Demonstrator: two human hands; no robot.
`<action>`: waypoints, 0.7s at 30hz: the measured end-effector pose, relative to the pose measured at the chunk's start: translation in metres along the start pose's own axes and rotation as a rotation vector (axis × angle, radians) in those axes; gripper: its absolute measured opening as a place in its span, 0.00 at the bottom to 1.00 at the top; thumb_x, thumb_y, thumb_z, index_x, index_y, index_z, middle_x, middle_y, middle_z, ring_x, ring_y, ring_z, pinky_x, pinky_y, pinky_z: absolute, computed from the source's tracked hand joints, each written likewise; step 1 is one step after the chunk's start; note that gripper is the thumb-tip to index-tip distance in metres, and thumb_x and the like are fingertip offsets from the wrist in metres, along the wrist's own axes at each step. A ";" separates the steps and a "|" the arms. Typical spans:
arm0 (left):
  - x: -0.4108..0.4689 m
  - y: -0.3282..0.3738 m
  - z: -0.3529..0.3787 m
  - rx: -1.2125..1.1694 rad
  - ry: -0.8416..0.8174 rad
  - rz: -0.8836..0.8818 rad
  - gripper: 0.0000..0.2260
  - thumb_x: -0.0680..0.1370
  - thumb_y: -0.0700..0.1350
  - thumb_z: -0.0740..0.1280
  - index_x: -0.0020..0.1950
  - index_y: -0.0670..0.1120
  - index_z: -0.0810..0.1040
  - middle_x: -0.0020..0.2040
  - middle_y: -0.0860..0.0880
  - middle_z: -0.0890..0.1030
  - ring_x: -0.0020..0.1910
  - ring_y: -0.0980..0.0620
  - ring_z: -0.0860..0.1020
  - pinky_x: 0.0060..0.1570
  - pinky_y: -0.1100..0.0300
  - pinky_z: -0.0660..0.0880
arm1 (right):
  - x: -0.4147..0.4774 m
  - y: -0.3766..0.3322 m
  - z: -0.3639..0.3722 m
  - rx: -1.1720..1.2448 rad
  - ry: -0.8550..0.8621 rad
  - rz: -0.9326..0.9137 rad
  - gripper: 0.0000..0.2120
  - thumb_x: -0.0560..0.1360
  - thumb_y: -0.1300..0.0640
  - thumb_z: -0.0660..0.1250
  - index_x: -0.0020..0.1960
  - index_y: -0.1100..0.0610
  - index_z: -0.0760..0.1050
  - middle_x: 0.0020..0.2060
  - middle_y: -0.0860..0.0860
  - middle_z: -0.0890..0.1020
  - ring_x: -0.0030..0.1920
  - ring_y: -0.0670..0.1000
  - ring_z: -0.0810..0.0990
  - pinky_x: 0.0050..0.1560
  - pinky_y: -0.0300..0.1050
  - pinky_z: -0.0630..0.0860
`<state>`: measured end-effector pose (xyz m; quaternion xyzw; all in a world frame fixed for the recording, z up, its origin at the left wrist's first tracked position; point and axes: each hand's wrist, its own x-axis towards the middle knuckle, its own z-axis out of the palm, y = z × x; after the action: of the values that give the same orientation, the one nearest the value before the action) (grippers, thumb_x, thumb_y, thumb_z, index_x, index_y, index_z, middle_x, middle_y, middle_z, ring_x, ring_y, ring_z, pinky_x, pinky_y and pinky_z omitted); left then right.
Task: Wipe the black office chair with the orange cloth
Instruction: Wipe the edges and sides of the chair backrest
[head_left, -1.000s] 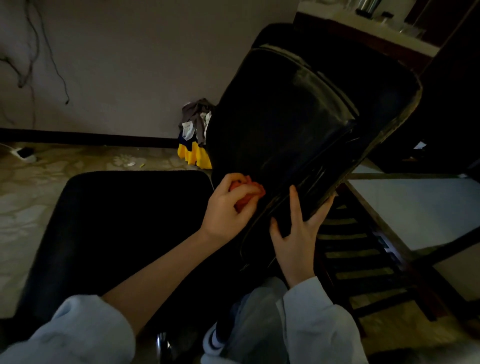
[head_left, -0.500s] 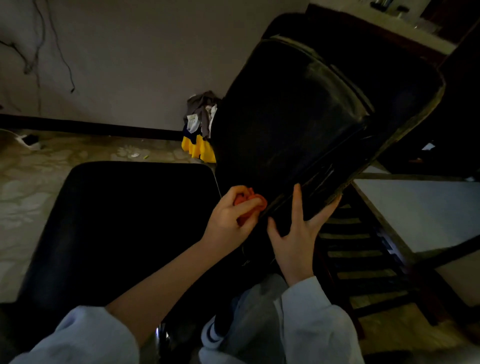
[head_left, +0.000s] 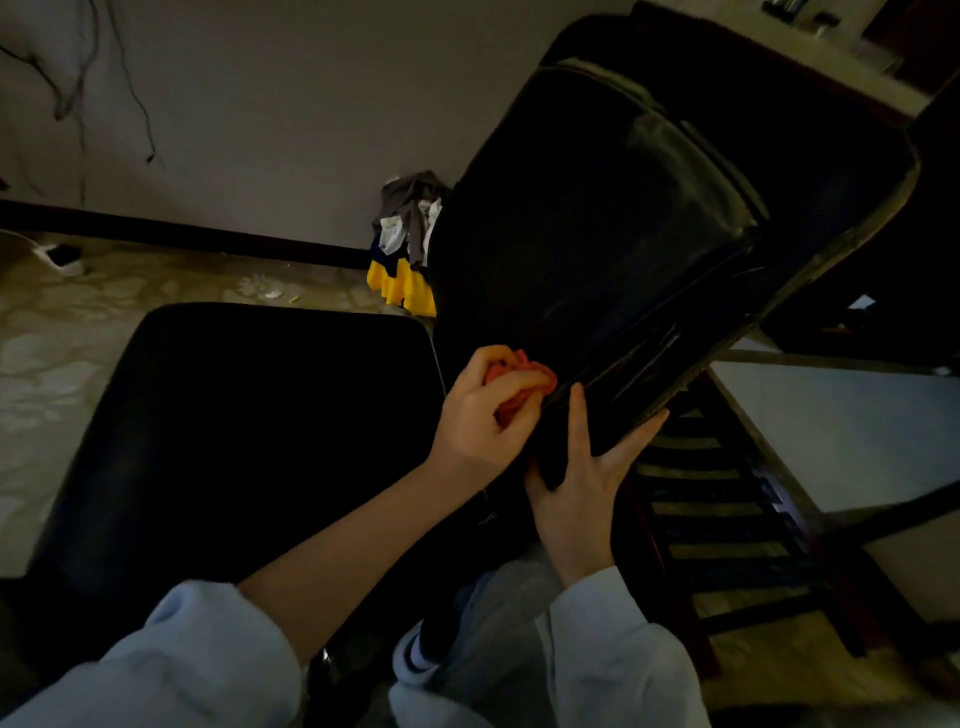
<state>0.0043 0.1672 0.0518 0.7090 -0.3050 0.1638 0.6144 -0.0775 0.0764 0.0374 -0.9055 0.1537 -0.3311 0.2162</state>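
Orange cloth (head_left: 524, 382), bunched, is pressing against the lower edge of the black office chair (head_left: 623, 234) at its tilted back. The left hand (head_left: 483, 410) is gripping it with curled fingers. The right hand (head_left: 582, 483) is lying spread on that edge, just beside.

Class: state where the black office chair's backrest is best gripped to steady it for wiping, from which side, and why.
Probably the lower right edge of the backrest, from below, where the right hand rests. The panel tilts and narrows there, so a hand spans it, leaving the face free for the left hand and orange cloth.
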 end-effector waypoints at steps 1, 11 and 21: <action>-0.002 -0.003 -0.001 0.025 -0.009 0.015 0.14 0.75 0.48 0.63 0.54 0.45 0.82 0.55 0.52 0.71 0.57 0.59 0.72 0.58 0.73 0.69 | 0.000 0.000 0.001 -0.007 -0.012 0.006 0.49 0.67 0.63 0.76 0.72 0.37 0.49 0.72 0.54 0.32 0.71 0.47 0.25 0.70 0.54 0.42; -0.051 -0.044 -0.016 0.220 -0.092 -0.041 0.12 0.76 0.50 0.63 0.55 0.47 0.82 0.55 0.46 0.74 0.51 0.55 0.74 0.50 0.63 0.73 | -0.010 -0.001 0.018 -0.086 -0.034 0.049 0.45 0.71 0.54 0.73 0.71 0.34 0.44 0.70 0.55 0.28 0.68 0.49 0.20 0.70 0.53 0.41; -0.045 -0.034 -0.017 -0.061 -0.012 -0.238 0.09 0.76 0.40 0.68 0.53 0.52 0.79 0.52 0.51 0.72 0.53 0.65 0.73 0.54 0.75 0.68 | -0.015 0.021 0.026 -0.529 0.133 -0.223 0.35 0.72 0.44 0.56 0.76 0.47 0.48 0.74 0.59 0.49 0.75 0.58 0.43 0.72 0.59 0.39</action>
<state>-0.0058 0.1960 0.0018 0.7221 -0.2271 0.0760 0.6490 -0.0738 0.0721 0.0015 -0.9181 0.1481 -0.3597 -0.0755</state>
